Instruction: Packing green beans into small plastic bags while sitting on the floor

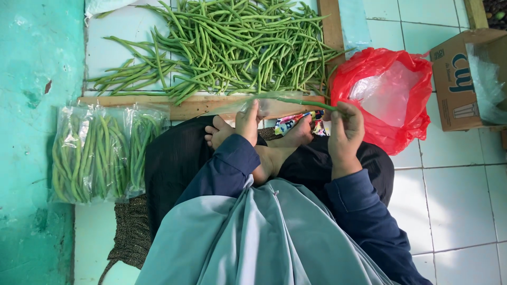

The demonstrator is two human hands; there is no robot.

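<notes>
The bean pile [232,42] runs off the top edge. The cardboard box [465,79] is cut by the right edge — its contents unclear. The clear bag [264,105] blurs between the hands — its outline barely readable.

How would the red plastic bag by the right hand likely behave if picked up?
The red bag looks thin and crumpled, so it would probably be floppy and sag out of shape. It lies slack and mostly flat on the tiles, which suggests it is light. Its glossy film may be somewhat slippery in the hands.
</notes>
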